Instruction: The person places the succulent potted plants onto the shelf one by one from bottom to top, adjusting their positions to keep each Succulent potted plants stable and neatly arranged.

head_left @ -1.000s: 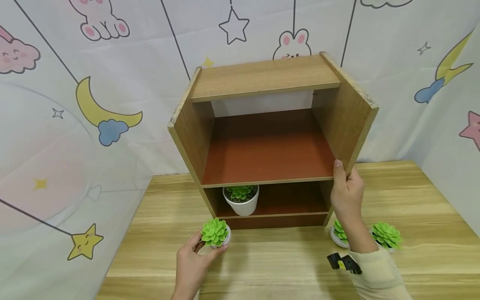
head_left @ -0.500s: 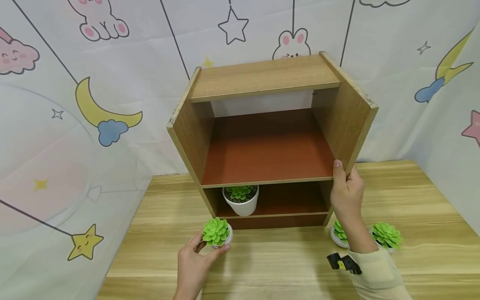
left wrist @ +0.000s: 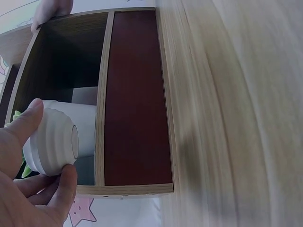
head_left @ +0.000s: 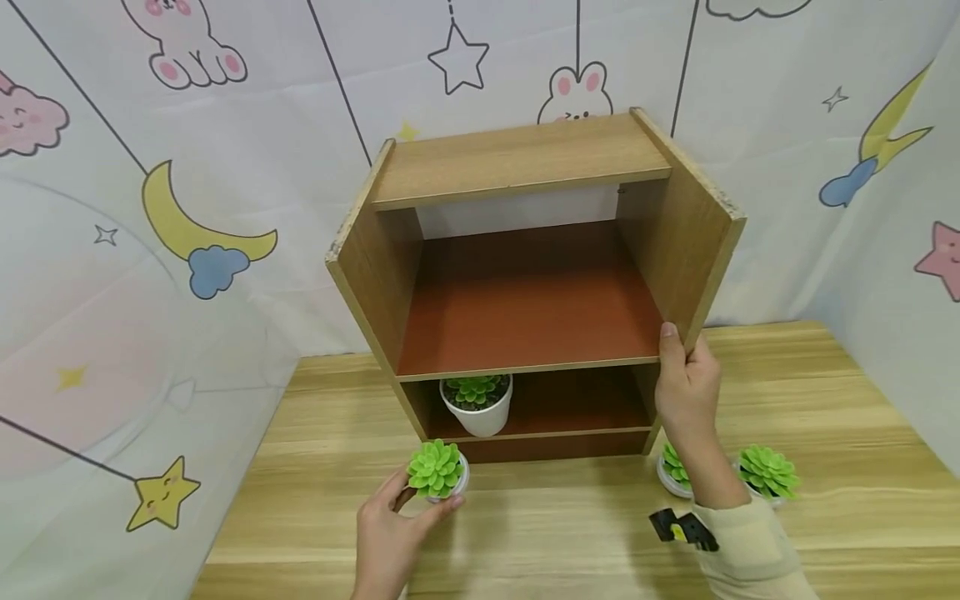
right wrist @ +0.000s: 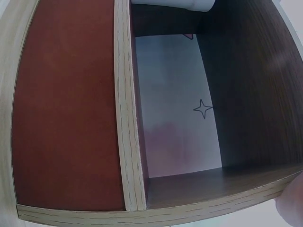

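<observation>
My left hand (head_left: 390, 533) pinches a small potted succulent (head_left: 436, 470) between thumb and fingers, in front of the lower left corner of a wooden shelf unit (head_left: 532, 292). In the left wrist view its ribbed white pot (left wrist: 53, 142) is tilted, with the base toward the shelf. A larger white-potted succulent (head_left: 484, 417) stands at the left of the lower compartment, its top partly hidden by the board above. My right hand (head_left: 688, 396) grips the unit's right side panel, thumb on the inner face. The right wrist view catches only a bit of that hand (right wrist: 291, 202).
Two more small succulents, one (head_left: 675, 471) partly behind my right forearm and another (head_left: 768, 473) beside it, sit on the wood-grain table (head_left: 570, 533) at the right. A cartoon-printed cloth (head_left: 300, 100) hangs behind and at both sides.
My left hand, holding the small succulent, has shifted slightly right relative to the shelf. The head view has turned a little. My right hand keeps its grip on the side panel.
</observation>
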`<action>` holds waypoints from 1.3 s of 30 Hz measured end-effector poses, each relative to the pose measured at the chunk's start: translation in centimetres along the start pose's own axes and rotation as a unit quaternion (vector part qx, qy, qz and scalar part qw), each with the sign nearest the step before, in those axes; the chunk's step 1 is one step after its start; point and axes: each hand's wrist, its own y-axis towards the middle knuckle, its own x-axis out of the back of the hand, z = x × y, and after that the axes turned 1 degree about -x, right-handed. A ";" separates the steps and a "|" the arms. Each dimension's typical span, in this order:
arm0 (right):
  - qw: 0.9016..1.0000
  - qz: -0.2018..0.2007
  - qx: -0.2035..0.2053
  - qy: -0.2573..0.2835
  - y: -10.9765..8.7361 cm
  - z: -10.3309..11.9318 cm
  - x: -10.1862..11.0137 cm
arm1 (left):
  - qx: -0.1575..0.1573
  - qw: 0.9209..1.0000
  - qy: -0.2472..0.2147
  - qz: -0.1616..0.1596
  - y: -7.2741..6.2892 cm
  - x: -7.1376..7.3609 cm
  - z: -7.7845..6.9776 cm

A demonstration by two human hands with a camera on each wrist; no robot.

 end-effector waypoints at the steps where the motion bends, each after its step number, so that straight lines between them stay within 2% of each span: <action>1: 1.000 0.000 0.001 -0.001 0.0 0.0 0.0 | -0.003 1.000 0.000 0.002 0.0 -0.1 0.0; 12: 1.000 -0.002 0.000 0.005 0.1 0.0 0.1 | -0.015 1.000 -0.008 0.006 -0.3 -0.5 -0.2; 22: 1.000 -0.005 0.008 0.018 0.2 -0.2 0.0 | 0.000 1.000 -0.015 0.018 -0.5 -1.3 -0.6; 33: 1.000 -0.002 0.004 0.013 0.1 -0.1 0.0 | -0.022 0.999 -0.022 0.012 -0.8 -2.2 -0.8; 39: 1.000 -0.002 0.007 0.013 0.1 -0.1 0.0 | -0.064 0.998 0.004 -0.006 -1.1 -2.8 -0.7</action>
